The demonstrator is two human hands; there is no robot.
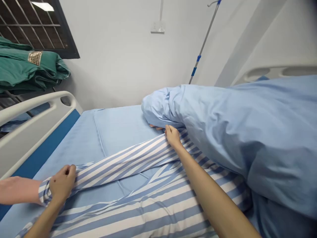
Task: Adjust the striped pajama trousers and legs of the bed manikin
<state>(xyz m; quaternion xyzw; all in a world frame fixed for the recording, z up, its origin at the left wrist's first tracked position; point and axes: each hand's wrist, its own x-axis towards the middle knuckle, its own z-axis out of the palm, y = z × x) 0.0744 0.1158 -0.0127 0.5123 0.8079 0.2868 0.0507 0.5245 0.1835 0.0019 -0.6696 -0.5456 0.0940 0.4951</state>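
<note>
A blue-and-white striped hospital garment [119, 165] lies stretched across a blue bed sheet [119, 125]. My left hand [61, 183] grips the fabric near a striped sleeve cuff. My right hand [172, 136] pinches the garment's far part, right at the edge of a bulky light blue quilt [223, 132]. Another person's bare forearm [17, 190] comes in from the left and enters that cuff. A few fingers [156, 127] of another hand show under the quilt's edge, just left of my right hand. Whatever lies beneath the quilt is hidden.
A white bed side rail [32, 132] with a dark blue panel runs along the left. Behind it, green folded cloths [29, 62] sit on a rack below a barred window [37, 26]. An IV pole [204, 43] stands at the far side, near a white bed end [274, 71].
</note>
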